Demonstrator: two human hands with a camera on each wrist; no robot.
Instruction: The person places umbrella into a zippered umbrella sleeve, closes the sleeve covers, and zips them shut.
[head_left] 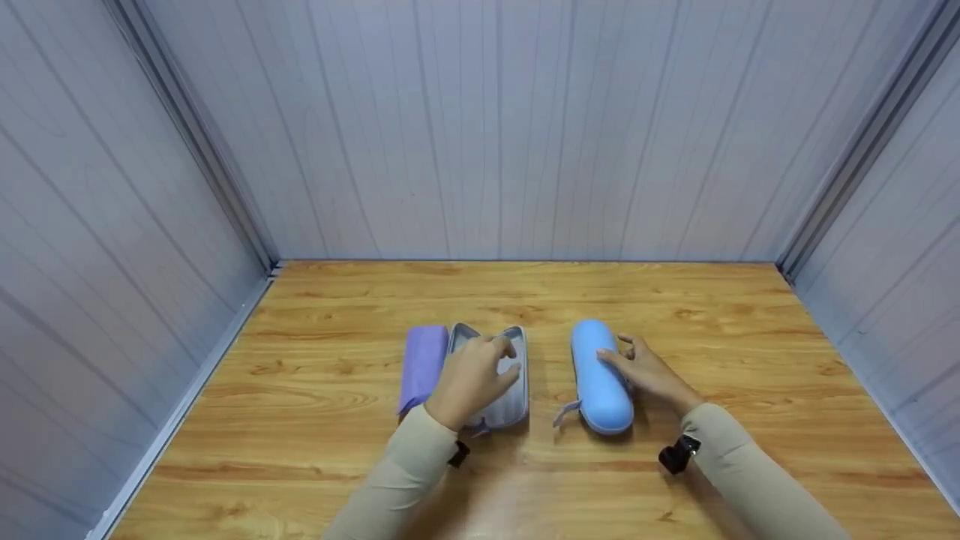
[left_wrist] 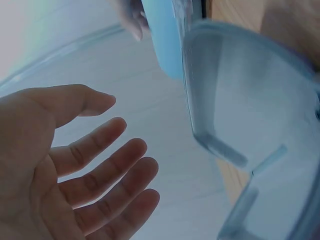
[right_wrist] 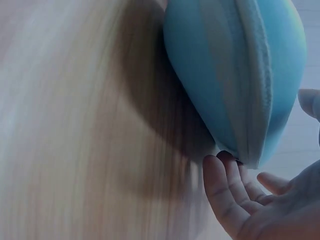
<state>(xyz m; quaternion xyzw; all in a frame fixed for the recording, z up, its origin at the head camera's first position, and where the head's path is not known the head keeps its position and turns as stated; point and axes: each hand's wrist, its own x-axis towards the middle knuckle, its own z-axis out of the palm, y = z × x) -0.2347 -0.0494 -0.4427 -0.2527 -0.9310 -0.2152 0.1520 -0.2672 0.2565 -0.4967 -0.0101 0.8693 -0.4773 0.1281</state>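
Observation:
In the head view my left hand [head_left: 471, 381] is above an open grey zip case [head_left: 511, 405], its fingers loosely bent with nothing between them. The left wrist view shows that hand [left_wrist: 95, 170] apart from the case [left_wrist: 260, 100], whose two pale inner shells face out. To the right lies a closed blue zip case [head_left: 598, 375], long and rounded, resembling a glasses case. My right hand [head_left: 649, 375] is at its right side, thumb over the top. In the right wrist view the fingers [right_wrist: 220, 192] reach the blue case's end [right_wrist: 220, 100], loosely extended; contact is hard to tell.
A purple pouch or folded cloth [head_left: 424, 365] lies directly left of the grey case. The wood-grain table [head_left: 300, 450] is bounded by pale panel walls [head_left: 495, 135] at the back and both sides. A strap tab [head_left: 566, 412] sticks out from the blue case.

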